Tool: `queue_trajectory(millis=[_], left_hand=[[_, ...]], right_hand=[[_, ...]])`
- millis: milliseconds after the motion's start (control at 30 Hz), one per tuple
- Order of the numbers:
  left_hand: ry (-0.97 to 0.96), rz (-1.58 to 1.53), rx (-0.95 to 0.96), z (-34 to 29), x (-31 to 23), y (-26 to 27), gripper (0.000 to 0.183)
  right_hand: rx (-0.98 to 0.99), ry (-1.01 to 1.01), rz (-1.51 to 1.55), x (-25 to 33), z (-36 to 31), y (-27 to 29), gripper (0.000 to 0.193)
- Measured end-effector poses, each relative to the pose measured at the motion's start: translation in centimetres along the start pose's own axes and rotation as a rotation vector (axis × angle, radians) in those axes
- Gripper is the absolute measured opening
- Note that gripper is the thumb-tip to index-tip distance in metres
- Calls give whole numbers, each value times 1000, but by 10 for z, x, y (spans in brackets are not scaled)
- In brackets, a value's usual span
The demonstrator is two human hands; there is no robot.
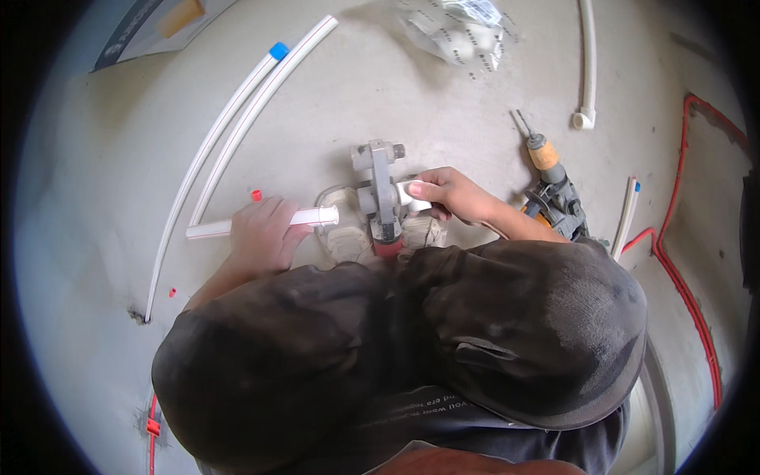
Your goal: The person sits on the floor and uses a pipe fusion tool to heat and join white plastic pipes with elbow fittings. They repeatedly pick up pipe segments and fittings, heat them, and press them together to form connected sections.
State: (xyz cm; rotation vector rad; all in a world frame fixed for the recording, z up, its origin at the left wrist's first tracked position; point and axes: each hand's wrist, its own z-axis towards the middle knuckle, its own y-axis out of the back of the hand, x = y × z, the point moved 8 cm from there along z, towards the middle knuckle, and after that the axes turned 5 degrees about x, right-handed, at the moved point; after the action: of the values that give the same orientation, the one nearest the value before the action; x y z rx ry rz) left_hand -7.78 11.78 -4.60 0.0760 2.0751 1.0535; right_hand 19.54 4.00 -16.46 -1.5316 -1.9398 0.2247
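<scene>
Two knees [554, 317]: dark and dusty, the nearest things.
Left hand [265, 229]: its fingers are closed around the short pipe [210, 230], which lies across at the left of the tool; the right end of the pipe is free, apart from the tool.
Right hand [455, 194]: thumb and fingers are clamped on the white fitting [413, 199], at the right side of the tool; it seems to touch there.
Tool [381, 186]: grey, standing between the shoes [344, 233].
Good handling: I think both pieces should stay in line with the tool head, pushed straight, without twisting, and with the fingertips away from the metal.
Drill [550, 178]: right, farther.
Bag [467, 39]: far, clear plastic, with white pieces inside.
Box [150, 33]: far left; its content I cannot tell.
</scene>
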Motion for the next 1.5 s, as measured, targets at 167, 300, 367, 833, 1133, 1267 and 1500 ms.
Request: queue_trajectory(millis=[167, 300, 367, 833, 1133, 1267, 1500], left_hand=[[-98, 29, -62, 21, -17, 16, 28], [-192, 88, -237, 54, -62, 47, 30], [-243, 143, -322, 67, -82, 69, 34], [-322, 266, -487, 59, -114, 97, 43], [-325, 269, -475, 58, -114, 97, 42], [-334, 283, -465, 55, -115, 96, 42], [-373, 278, -493, 51, -119, 96, 40]], right_hand=[[-112, -44, 93, -13, -40, 41, 43], [-234, 452, 71, 66, -80, 15, 57], [-238, 567, -120, 101, -96, -3, 48], [-319, 939, -712, 139, -112, -44, 55], [-257, 1032, -792, 150, -115, -57, 55], [-222, 997, -801, 158, -115, -62, 51], [-201, 1025, -740, 159, -110, -69, 42]])
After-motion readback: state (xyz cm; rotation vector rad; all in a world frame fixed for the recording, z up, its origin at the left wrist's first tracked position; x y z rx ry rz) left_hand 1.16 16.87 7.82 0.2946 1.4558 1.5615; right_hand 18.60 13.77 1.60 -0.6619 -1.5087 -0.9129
